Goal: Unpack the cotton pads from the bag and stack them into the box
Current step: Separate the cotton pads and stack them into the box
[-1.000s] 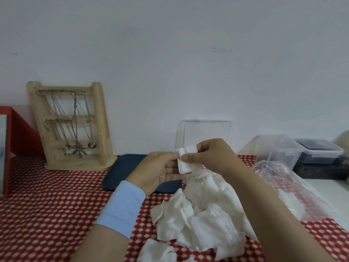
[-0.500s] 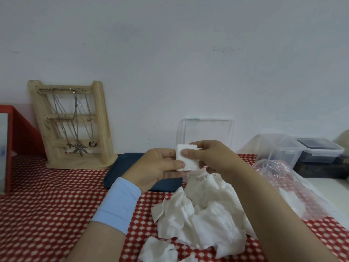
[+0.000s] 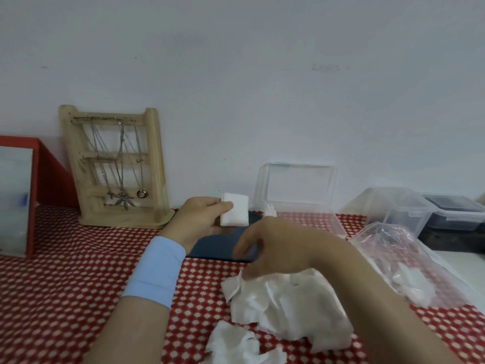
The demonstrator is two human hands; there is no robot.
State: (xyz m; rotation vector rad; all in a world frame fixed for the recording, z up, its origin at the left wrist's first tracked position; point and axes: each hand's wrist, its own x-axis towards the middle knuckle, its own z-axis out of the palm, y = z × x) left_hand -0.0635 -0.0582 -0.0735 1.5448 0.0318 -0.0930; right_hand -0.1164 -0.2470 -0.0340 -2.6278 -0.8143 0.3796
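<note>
My left hand (image 3: 202, 222) holds a small stack of white square cotton pads (image 3: 235, 213) between thumb and fingers, raised above the dark blue tray (image 3: 217, 248). My right hand (image 3: 273, 245) hovers low over a loose heap of white cotton pads (image 3: 286, 303) on the red checked cloth, its fingertips touching the heap's top edge; it is blurred and whether it grips a pad is unclear. The clear box (image 3: 296, 190) stands open behind my hands, its lid upright against the wall. A crumpled clear plastic bag (image 3: 399, 258) with some pads inside lies at the right.
A wooden jewellery rack (image 3: 115, 166) with necklaces leans on the wall at the left. A red-framed mirror (image 3: 18, 198) is at the far left. Other clear plastic containers (image 3: 399, 206) and a dark-lidded one (image 3: 454, 211) stand at the right. A few loose pads (image 3: 236, 345) lie near the front edge.
My right hand has let go of the pad stack and dropped down to the heap on the cloth. My left hand keeps the stack and has shifted slightly left.
</note>
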